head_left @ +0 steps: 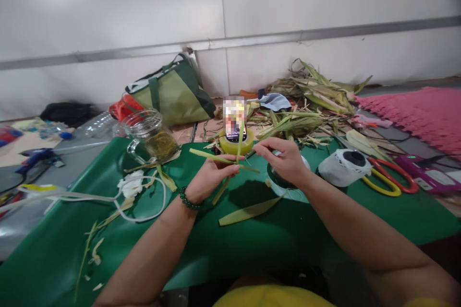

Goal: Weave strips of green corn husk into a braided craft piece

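Yellow garment [273, 296] at the bottom edge, crossed husk strips [206, 154] in the left hand [215, 176]

Head view: nearest the camera are the yellow garment and two bare forearms, reaching forward over a green mat [201, 254]. A dark beaded bracelet [189, 198] circles the left wrist. The left hand pinches the pale green husk strips between thumb and fingers; one runs sideways, another stands upright across it, and they are held above the mat near its middle. Just beside them, the right hand [283, 157] has its thumb and fingertips drawn together; whether anything fine is caught there, I cannot tell.

Below the hands, a loose husk piece [248, 212] lies flat on the mat. A white roll [340, 169] with a dark end sits right of the right hand, and just beyond it are scissors [411, 183] with red and yellow handles. On the other side, a glass mug [160, 144] holding yellowish liquid stands near a looped white cable [139, 219].

Straight ahead, a phone [231, 136], partly blurred out, leans upright at a yellow-green ring [227, 147]. Farther back are a green bag [173, 96], a heap of husks [320, 93] and a pink cloth [425, 117].
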{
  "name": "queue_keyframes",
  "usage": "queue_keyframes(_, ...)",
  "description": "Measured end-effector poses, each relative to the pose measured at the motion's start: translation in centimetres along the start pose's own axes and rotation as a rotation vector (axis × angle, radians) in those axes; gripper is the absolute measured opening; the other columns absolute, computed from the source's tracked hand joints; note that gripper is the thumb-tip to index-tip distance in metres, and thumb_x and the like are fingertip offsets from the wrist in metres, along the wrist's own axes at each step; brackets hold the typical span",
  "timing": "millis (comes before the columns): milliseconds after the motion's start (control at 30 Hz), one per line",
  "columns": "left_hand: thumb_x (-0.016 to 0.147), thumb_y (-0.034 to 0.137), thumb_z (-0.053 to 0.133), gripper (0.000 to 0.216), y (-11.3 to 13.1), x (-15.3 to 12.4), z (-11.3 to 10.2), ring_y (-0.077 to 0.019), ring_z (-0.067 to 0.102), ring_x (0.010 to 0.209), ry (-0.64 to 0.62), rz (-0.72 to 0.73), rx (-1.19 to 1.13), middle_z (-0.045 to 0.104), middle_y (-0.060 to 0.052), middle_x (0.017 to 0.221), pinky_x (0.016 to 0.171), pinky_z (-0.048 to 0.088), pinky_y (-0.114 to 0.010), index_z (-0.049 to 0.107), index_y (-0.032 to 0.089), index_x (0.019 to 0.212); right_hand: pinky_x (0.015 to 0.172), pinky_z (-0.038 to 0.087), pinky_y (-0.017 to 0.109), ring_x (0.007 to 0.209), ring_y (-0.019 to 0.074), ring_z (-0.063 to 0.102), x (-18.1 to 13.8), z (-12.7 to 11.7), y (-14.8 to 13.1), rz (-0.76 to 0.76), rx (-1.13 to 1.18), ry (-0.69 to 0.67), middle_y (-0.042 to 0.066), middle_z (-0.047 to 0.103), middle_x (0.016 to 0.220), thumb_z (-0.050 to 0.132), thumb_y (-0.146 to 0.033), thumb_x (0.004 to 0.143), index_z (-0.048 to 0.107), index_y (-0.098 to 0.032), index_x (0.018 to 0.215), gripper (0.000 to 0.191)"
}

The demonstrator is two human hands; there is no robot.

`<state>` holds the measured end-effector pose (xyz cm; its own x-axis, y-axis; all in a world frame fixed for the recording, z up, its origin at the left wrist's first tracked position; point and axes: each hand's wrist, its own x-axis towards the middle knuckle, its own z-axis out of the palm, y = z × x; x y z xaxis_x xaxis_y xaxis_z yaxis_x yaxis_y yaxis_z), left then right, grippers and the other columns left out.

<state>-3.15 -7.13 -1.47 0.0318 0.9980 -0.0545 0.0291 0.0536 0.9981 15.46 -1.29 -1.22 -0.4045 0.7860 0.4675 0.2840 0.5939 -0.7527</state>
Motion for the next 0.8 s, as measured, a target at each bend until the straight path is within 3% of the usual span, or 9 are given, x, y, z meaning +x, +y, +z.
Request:
queue_keyframes(67, 0.068, 0.031, 0.070, 0.024, -0.2, 0.1, 0.3, -0.0140, 0.056, 0.060, 0.004, 0.055, 0.131, 0.071, -0.005, 0.070, 0.056, 0.045, -0.023, 0.075, 0.016, 0.086, 0.063, 0.042, 0.026, 0.064, 0.0156, 0.057, -0.4, 0.2, -0.4, -0.080, -0.057, -0.006, 0.005, 0.068, 0.073, 0.057, -0.040, 0.082, 0.070, -0.019, 0.079, 0.025)
queue_keyframes(167, 0.070, 0.026, 0.064, 0.015, -0.5, 0.3, 1.1, -0.0142, 0.053, 0.057, -0.033, 0.164, 0.387, 0.068, -0.003, 0.060, 0.054, 0.042, -0.023, 0.074, 0.015, 0.068, 0.062, 0.041, 0.025, 0.065, 0.0155, 0.059, -0.9, 1.0, -0.7, -0.114, -0.096, -0.172, 0.005, 0.069, 0.077, 0.064, -0.037, 0.078, 0.070, -0.020, 0.090, 0.022)
queue_keyframes(300, 0.070, 0.018, 0.056, 0.023, -0.7, 0.0, 2.1, -0.0114, 0.045, 0.048, -0.128, 0.230, 0.593, 0.057, 0.001, 0.046, 0.049, 0.036, -0.021, 0.065, 0.015, 0.048, 0.061, 0.039, 0.023, 0.066, 0.0142, 0.058, -1.2, 1.7, -0.9, -0.115, -0.131, -0.301, 0.005, 0.067, 0.072, 0.055, -0.028, 0.084, 0.068, -0.018, 0.076, 0.018)
queue_keyframes(500, 0.072, 0.012, 0.053, 0.021, -1.0, -0.1, 2.4, -0.0146, 0.051, 0.053, -0.240, 0.264, 0.604, 0.066, -0.002, 0.057, 0.053, 0.041, -0.024, 0.070, 0.016, 0.060, 0.055, 0.035, 0.022, 0.058, 0.0113, 0.052, -1.3, 2.0, -1.1, -0.041, -0.057, -0.279, 0.001, 0.060, 0.061, 0.058, -0.029, 0.081, 0.062, -0.017, 0.063, 0.022)
queue_keyframes(600, 0.075, 0.020, 0.056, 0.019, -0.7, 0.1, 2.0, -0.0180, 0.056, 0.059, -0.266, 0.212, 0.562, 0.069, -0.005, 0.065, 0.060, 0.044, -0.027, 0.072, 0.016, 0.065, 0.054, 0.035, 0.022, 0.057, 0.0111, 0.050, -0.9, 2.0, -0.7, 0.036, 0.038, -0.228, 0.000, 0.058, 0.061, 0.058, -0.029, 0.079, 0.060, -0.017, 0.064, 0.020)
queue_keyframes(667, 0.071, 0.025, 0.065, 0.014, -0.3, 0.1, 1.3, -0.0208, 0.059, 0.067, -0.132, 0.250, 0.519, 0.070, -0.005, 0.071, 0.067, 0.046, -0.029, 0.073, 0.017, 0.078, 0.055, 0.035, 0.023, 0.058, 0.0114, 0.048, -0.3, 1.7, 0.0, 0.065, 0.033, -0.128, -0.001, 0.056, 0.063, 0.055, -0.033, 0.081, 0.058, -0.017, 0.067, 0.021)
queue_keyframes(767, 0.062, 0.027, 0.075, 0.040, 0.3, -0.5, 0.3, -0.0244, 0.057, 0.088, 0.369, 0.496, 0.480, 0.068, -0.006, 0.091, 0.085, 0.043, -0.034, 0.069, 0.021, 0.101, 0.055, 0.037, 0.024, 0.058, 0.0121, 0.047, 0.5, 1.3, 1.3, 0.104, 0.008, 0.003, -0.001, 0.051, 0.062, 0.048, -0.037, 0.084, 0.050, -0.019, 0.068, 0.025)
queue_keyframes(800, 0.064, 0.027, 0.074, 0.039, 0.4, -0.8, 0.0, -0.0241, 0.056, 0.091, 0.524, 0.583, 0.468, 0.066, -0.007, 0.094, 0.088, 0.041, -0.034, 0.068, 0.022, 0.102, 0.056, 0.038, 0.024, 0.057, 0.0124, 0.048, 0.8, 1.2, 1.7, 0.127, 0.024, 0.019, -0.002, 0.051, 0.061, 0.047, -0.038, 0.085, 0.048, -0.020, 0.068, 0.025)
